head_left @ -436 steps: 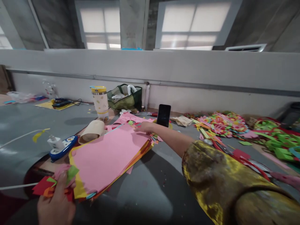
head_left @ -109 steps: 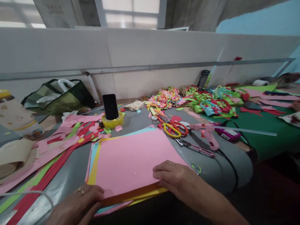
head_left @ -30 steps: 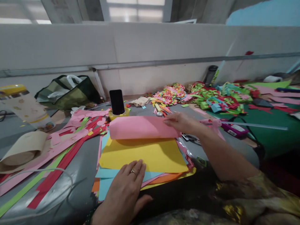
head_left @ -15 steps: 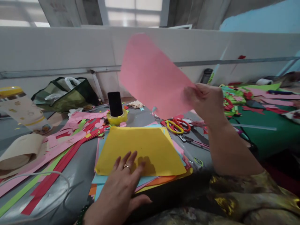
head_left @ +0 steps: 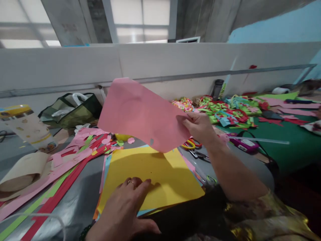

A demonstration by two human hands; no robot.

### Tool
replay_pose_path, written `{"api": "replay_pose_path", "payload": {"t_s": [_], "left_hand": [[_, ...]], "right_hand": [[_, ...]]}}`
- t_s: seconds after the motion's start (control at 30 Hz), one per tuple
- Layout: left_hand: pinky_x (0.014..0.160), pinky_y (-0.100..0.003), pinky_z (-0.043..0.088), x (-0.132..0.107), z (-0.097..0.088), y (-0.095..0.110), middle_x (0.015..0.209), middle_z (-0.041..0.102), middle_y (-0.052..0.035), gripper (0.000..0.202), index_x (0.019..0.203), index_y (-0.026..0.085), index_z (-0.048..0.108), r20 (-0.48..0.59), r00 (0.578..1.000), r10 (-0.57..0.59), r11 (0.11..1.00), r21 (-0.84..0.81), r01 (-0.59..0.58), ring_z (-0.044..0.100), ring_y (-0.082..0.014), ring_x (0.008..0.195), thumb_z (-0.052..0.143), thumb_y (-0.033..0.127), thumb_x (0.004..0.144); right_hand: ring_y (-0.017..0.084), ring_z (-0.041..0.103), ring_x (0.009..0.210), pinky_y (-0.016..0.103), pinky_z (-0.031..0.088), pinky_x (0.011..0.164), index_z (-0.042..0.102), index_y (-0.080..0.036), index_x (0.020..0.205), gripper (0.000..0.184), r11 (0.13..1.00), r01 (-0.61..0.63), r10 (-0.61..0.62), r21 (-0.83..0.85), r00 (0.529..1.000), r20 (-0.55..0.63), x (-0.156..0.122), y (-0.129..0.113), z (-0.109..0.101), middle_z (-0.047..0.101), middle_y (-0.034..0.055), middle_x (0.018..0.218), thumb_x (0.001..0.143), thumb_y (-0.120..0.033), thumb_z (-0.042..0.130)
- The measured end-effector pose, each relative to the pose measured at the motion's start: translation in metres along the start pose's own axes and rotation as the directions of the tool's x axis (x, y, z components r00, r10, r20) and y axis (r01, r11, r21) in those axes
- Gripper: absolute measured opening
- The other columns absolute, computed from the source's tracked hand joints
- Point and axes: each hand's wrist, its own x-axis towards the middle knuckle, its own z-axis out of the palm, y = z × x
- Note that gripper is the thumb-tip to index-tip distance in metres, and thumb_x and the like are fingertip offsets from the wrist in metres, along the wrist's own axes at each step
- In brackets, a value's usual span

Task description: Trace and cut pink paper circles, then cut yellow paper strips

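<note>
My right hand [head_left: 199,125] pinches a pink paper sheet [head_left: 142,113] by its right edge and holds it up, slightly bowed. Below it lies a yellow sheet [head_left: 155,170] on top of a stack of coloured paper, whose blue, pink and orange edges peek out. Resting on the yellow sheet's lower left part, my left hand [head_left: 125,204] holds nothing. Its thumb is spread away and its fingers are slightly bent. Yellow-handled scissors [head_left: 189,144] lie behind the stack to the right, beside a red handle, partly covered by the pink sheet.
Red, green and pink paper strips [head_left: 75,160] spread over the left side near a beige roll [head_left: 22,167] and a yellow-lidded cup [head_left: 30,127]. A mesh bag [head_left: 72,108] stands at the back. To the right are a pile of paper loops [head_left: 225,108] and a purple device [head_left: 244,144].
The pink sheet has come down and to the left with my right hand, now covering the phone. My left hand has shifted slightly down and left, its fingers bending more. The view has tilted up.
</note>
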Motion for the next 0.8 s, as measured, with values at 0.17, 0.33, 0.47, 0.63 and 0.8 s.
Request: {"api": "replay_pose_path", "payload": {"t_s": [0.17,0.33,0.47,0.63,0.8], "left_hand": [[0.057,-0.027,0.051,0.02,-0.016,-0.015,0.076,0.061,-0.0012,0.034,0.095,0.02,0.058,-0.2,0.961,-0.192,0.874,-0.48,0.075,0.061,-0.0153,0.065,0.058,0.05,0.08],[0.054,-0.024,0.048,0.051,-0.026,-0.024,0.082,0.054,0.0005,0.033,0.109,0.02,0.051,-0.628,0.755,-0.187,0.962,-0.274,0.01,0.055,-0.0123,0.066,0.062,0.031,0.079],[0.058,-0.024,0.048,0.06,-0.03,-0.023,0.086,0.053,-0.001,0.001,0.082,0.019,0.056,-0.665,0.737,-0.118,0.985,-0.171,0.003,0.052,-0.0107,0.066,0.057,0.019,0.081],[0.056,-0.022,0.049,0.058,-0.023,-0.021,0.086,0.05,-0.0007,0.006,0.08,0.019,0.05,-0.674,0.717,-0.177,0.947,-0.315,-0.062,0.053,-0.0106,0.069,0.054,0.023,0.083],[0.047,-0.019,0.047,0.06,-0.01,-0.035,0.086,0.05,0.0004,0.033,0.095,0.021,0.045,-0.673,0.682,-0.286,0.907,-0.421,-0.035,0.054,-0.0109,0.068,0.067,0.036,0.075]], "right_hand": [[0.01,0.045,0.048,0.024,0.036,0.047,0.061,-0.017,0.063,0.031,0.894,-0.197,0.19,0.402,0.98,0.058,0.009,-0.007,0.007,0.053,-0.0016,0.055,0.065,-0.047,0.069],[0.013,0.054,0.05,0.025,0.042,0.046,0.064,-0.019,0.063,0.029,0.794,-0.291,0.207,0.534,0.955,0.214,0.003,-0.014,0.016,0.061,0.0009,0.059,0.063,-0.046,0.073],[0.017,0.062,0.06,0.027,0.049,0.052,0.068,-0.021,0.074,0.027,0.699,-0.357,0.174,0.62,0.926,0.336,-0.003,-0.013,0.022,0.068,0.0033,0.07,0.063,-0.045,0.075],[0.016,0.062,0.059,0.026,0.05,0.053,0.068,-0.02,0.073,0.03,0.646,-0.362,0.19,0.672,0.929,0.318,-0.005,-0.013,0.026,0.068,0.0028,0.068,0.06,-0.046,0.077],[0.014,0.06,0.055,0.026,0.049,0.052,0.067,-0.02,0.069,0.028,0.609,-0.364,0.203,0.705,0.93,0.305,-0.005,-0.011,0.033,0.066,0.0012,0.064,0.061,-0.045,0.078]]}}
